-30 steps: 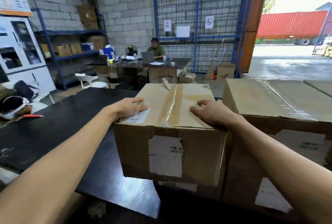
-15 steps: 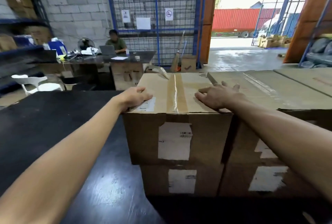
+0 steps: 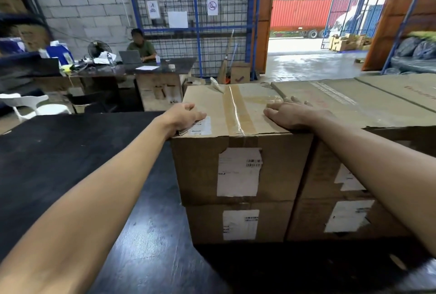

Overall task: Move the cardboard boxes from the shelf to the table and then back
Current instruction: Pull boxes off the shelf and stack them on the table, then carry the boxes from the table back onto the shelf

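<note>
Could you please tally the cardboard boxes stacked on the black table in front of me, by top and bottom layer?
Top-layer boxes: 3 (taped box under both hands, second box, far-right box)
Bottom-layer boxes visible: 2 (left, right)
Total: 5

This is a warehouse or loading depot. The back wall (image 3: 89,3) is bare grey concrete block, and beside it stands a blue steel frame filled with wire mesh (image 3: 191,22) that carries a no-smoking sign (image 3: 212,6). A wide doorway framed by orange steel columns (image 3: 262,17) opens onto a wet concrete yard (image 3: 313,62), where a red shipping container (image 3: 300,14) sits on a trailer. Taped brown cardboard cartons with white barcode labels (image 3: 238,171) are stacked in rows on a black tabletop (image 3: 70,164). Farther back, a person works at a laptop (image 3: 130,57) on a cluttered desk (image 3: 151,69).
</note>
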`<action>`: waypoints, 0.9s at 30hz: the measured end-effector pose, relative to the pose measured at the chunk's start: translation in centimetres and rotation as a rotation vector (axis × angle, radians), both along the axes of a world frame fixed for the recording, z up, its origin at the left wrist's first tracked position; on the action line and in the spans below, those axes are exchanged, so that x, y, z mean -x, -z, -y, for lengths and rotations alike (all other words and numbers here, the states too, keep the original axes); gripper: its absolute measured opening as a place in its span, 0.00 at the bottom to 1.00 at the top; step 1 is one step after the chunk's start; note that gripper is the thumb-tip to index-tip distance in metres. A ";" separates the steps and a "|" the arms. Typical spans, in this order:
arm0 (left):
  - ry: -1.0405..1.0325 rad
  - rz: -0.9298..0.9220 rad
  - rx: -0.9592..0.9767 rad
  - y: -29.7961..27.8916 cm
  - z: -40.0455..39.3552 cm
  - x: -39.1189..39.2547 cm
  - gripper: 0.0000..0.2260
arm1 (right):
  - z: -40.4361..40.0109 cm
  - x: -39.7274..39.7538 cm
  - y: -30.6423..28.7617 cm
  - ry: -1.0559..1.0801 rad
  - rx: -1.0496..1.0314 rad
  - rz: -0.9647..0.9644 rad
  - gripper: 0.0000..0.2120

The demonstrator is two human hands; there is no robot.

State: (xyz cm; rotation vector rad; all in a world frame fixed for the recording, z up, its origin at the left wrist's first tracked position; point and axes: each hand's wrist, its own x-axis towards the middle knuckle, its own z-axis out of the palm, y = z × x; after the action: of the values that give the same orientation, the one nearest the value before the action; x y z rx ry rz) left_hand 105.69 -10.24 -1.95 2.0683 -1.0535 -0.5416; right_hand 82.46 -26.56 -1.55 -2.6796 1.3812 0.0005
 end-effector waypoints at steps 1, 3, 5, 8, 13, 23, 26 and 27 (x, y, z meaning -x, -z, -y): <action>0.005 -0.007 0.000 0.0 0.0 0.0 0.31 | 0.0 0.0 0.0 0.000 0.007 -0.001 0.27; 0.013 -0.018 -0.001 -0.1 0.0 -0.2 0.31 | 0.2 -0.2 -0.1 0.001 0.006 -0.010 0.28; 0.018 -0.020 -0.001 -0.1 0.1 -0.4 0.31 | 0.3 -0.3 -0.1 0.005 -0.002 -0.009 0.28; 0.029 0.015 -0.004 0.2 0.1 -0.8 0.32 | 0.1 -0.2 0.0 0.001 0.032 0.026 0.27; -0.025 0.319 -0.098 -0.3 0.4 0.2 0.27 | -0.7 0.1 -0.2 0.019 0.074 0.208 0.23; 0.352 0.334 0.320 -3.6 6.7 17.4 0.20 | 0.6 13.5 -1.5 0.070 0.176 0.540 0.15; 0.454 0.295 0.348 -4.0 9.5 23.8 0.18 | 2.6 21.1 -1.2 0.181 0.218 0.550 0.15; 0.478 0.293 0.360 -4.0 10.5 26.1 0.18 | 3.3 23.7 -1.1 0.220 0.221 0.553 0.15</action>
State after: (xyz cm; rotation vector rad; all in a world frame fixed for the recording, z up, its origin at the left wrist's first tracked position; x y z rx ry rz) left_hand 79.61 -20.75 2.07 1.6076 -1.7020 -0.2494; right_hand 58.78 -29.90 -0.44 -2.3819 1.5277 -0.8863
